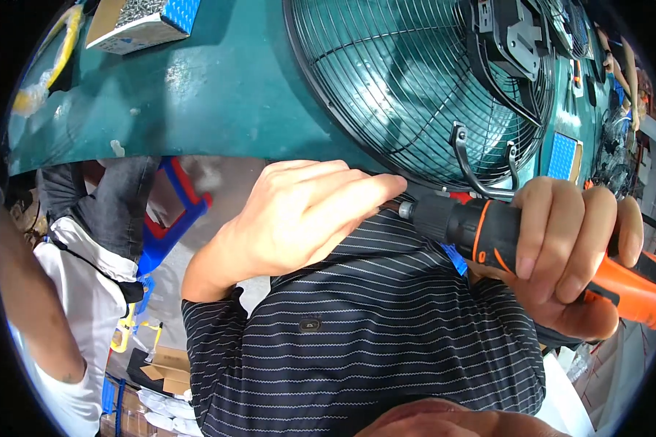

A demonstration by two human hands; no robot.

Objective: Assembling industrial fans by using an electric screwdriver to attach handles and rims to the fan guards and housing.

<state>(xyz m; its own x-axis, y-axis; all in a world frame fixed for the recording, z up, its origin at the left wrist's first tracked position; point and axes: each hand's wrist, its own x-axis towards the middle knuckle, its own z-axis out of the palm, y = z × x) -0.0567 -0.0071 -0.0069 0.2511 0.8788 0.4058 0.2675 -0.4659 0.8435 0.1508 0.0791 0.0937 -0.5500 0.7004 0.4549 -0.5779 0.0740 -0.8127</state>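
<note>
My right hand (561, 255) is wrapped round an orange and black cordless drill (455, 222), held level with its chuck pointing left. My left hand (306, 207) is at the front of the chuck, its fingers pressed together around the short bit end. Whatever is between those fingertips is hidden. Just beyond both hands, a round fan (386, 80) with a black wire guard lies on the green table (219, 95). It carries a black motor bracket (514, 40) and a curved black handle (463, 156).
An open cardboard box (135, 33) of small silver screws stands at the far left of the table. Near it lies a yellow tool (65, 47). A blue box (563, 156) sits right of the fan. Another person in white (87, 291) is close on my left.
</note>
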